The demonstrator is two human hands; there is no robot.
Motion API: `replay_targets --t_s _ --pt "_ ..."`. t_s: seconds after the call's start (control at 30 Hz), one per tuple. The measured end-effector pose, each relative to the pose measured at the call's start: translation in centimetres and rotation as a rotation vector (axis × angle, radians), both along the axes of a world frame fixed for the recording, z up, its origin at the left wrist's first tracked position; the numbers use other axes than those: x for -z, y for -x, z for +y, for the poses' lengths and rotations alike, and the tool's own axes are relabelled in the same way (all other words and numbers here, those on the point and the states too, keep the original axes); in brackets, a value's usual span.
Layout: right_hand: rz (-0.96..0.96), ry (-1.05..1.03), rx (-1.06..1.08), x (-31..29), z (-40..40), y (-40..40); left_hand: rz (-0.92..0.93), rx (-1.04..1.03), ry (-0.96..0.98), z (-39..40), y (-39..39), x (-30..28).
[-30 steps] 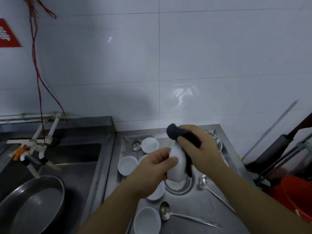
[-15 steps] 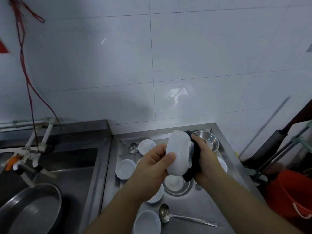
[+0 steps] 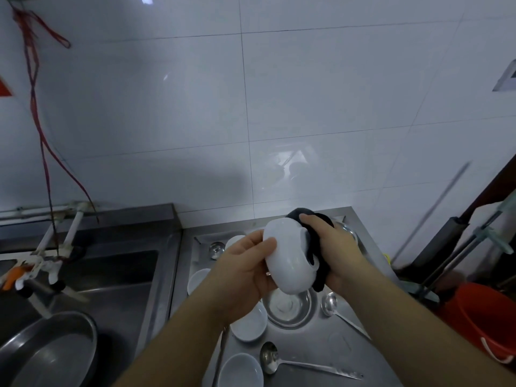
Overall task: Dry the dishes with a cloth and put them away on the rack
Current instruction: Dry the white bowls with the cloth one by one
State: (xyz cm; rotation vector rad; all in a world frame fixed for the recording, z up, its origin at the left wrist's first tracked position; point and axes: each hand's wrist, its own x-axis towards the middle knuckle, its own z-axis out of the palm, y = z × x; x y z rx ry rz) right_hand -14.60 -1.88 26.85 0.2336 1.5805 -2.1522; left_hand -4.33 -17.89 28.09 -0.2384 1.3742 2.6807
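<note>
A left hand (image 3: 245, 277) is gripping a white bowl (image 3: 287, 259) above the steel desk (image 3: 321, 347) while the right hand (image 3: 332, 252) is pressing a dark cloth (image 3: 312, 244) into it; small white dishes (image 3: 250, 322), ladles (image 3: 301, 364) and a steel plate (image 3: 289, 308) are lying beneath.

Cloth (image 3: 317, 247): mostly hidden between bowl (image 3: 287, 258) and right hand (image 3: 335, 255); the bowl's inside cannot be seen. Small bowl (image 3: 250, 321) at 6 o'clock of the left hand (image 3: 243, 277): partly covered by it. Basin (image 3: 47, 356) and bucket (image 3: 485, 317): cut by frame edges. Taps (image 3: 36, 266): blurred.
</note>
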Motion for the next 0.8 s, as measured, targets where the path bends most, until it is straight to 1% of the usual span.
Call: replay_targets --t_s 0.07,0.13,0.27,0.33,0.37,0.4,0.43,0.5,0.53,0.57,0.63,0.73,0.8 --pt "-0.012 0.047 0.006 -0.4 -0.3 -0.3 0.052 -0.028 -0.008 0.4 -0.1 0.3" --pt "-0.087 0.133 0.014 -0.2 -0.7 -0.8 0.108 -0.066 0.024 0.9 -0.1 0.7" --pt "-0.307 0.287 0.035 1.0 -1.5 -2.2 0.212 -0.102 0.262 2.1 -0.3 1.7" --pt "-0.345 0.286 0.01 1.7 -1.5 -2.9 0.211 -0.091 0.374 2.5 -0.6 2.3" --pt "-0.346 0.257 0.006 1.9 -1.5 -3.0 0.198 -0.083 0.389 2.4 -0.6 2.5" --pt "-0.34 0.227 0.012 1.9 -1.3 -2.9 0.175 -0.084 0.366 2.2 -0.6 2.6" --pt "-0.323 0.21 0.027 1.8 -1.2 -2.7 0.133 -0.092 0.298 1.8 -0.6 2.4" --pt "-0.276 0.182 0.07 1.6 -1.0 -2.2 0.035 -0.083 0.098 0.8 -0.3 1.6" --pt "-0.247 0.168 0.085 1.4 -0.9 -1.9 -0.001 -0.076 0.035 0.5 -0.2 1.1" --pt "-0.219 0.16 0.092 1.3 -0.8 -1.7 -0.024 -0.077 0.018 0.2 -0.2 0.7" --pt "-0.188 0.171 0.092 1.2 -0.7 -1.7 -0.005 -0.093 0.039 0.0 0.0 0.6" --pt "-0.257 0.226 0.085 1.2 -1.0 -2.1 0.08 -0.104 0.078 0.6 -0.3 0.9" --pt "-0.316 0.284 0.077 1.2 -1.4 -2.6 0.149 -0.118 0.157 1.2 -0.4 1.5"
